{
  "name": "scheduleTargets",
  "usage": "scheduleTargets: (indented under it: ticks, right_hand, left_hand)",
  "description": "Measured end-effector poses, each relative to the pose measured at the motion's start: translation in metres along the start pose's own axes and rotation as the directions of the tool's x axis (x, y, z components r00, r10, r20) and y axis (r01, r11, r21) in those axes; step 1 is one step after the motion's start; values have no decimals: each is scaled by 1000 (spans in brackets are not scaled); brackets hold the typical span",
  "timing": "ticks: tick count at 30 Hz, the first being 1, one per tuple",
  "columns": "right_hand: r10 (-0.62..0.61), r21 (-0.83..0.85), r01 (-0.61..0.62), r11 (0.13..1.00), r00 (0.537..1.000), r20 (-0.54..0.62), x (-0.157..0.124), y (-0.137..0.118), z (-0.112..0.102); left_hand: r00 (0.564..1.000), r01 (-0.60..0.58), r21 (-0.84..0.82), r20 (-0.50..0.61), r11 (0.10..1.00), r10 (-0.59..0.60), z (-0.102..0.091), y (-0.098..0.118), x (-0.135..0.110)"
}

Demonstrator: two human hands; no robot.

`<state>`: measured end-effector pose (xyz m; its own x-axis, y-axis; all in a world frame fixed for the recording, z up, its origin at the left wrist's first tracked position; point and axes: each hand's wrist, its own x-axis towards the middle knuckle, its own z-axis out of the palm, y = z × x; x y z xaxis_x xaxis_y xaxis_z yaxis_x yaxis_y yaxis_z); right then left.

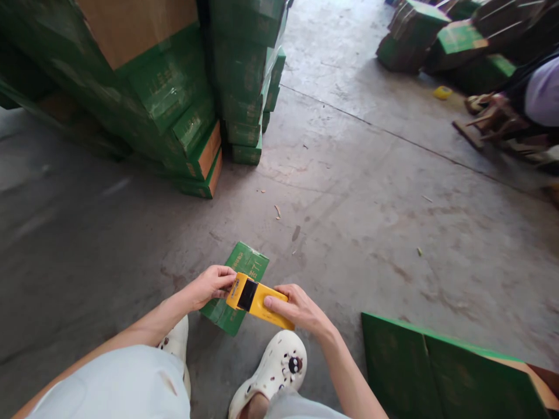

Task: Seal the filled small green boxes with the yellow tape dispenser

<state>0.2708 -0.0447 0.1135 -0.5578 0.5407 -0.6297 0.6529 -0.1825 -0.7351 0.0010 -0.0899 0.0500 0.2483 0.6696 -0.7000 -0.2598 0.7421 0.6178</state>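
My right hand (299, 305) is closed around the handle of a yellow tape dispenser (271, 302), thumb on top. A black section crosses the dispenser near its left end. At that end my left hand (213, 286) has its fingers pinched together against the edge; whether they also hold a strip of tape cannot be made out. Under the dispenser is a green cardboard box (248, 258) with printed lettering, partly hidden by the dispenser and my left hand.
Tall stacks of green cartons (170, 87) stand ahead on the left. Flat green cardboard (402, 361) lies at lower right. At upper right are more boxes (463, 38), a yellow roll (442, 92) and a partly visible person (541, 93) by a wooden stool. My white clogs (279, 361) are below.
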Motion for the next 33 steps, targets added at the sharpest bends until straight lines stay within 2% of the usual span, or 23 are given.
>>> scheduleTargets:
  ticks: [3,6,12,16,20,26,30,33]
  right_hand:
    - [20,-8,-20,1000,1000,-7,4,-1,5]
    - [54,-23,-54,998,999,-4,4,-2,5]
    - [146,-22,-146,989,989,-10,-27,9,-12]
    - [184,-12,-184,983,983,-3,-42,16,-14]
    - [169,-2,-169,986,986,9,-40,14,-10]
    - [156,10,-156,988,986,-50,-47,16,-12]
    - [155,48,-152,987,985,-79,-62,26,-21]
    - [195,66,-190,980,977,-85,-70,35,-27]
  left_hand:
    - [995,-75,69,-66,995,79,0,-3,3]
    - [979,-168,180,-86,969,186,-4,0,3]
    - [915,-299,366,-154,881,374,-29,24,-3]
    - [918,-307,375,-126,875,376,-39,27,-3]
    - [913,-296,385,-155,874,377,-37,25,-5]
    - [919,-296,350,-149,889,365,-37,28,-3]
    - [892,-286,314,-258,905,371,-58,27,-2]
    - [898,-255,301,-278,919,340,-73,20,-4]
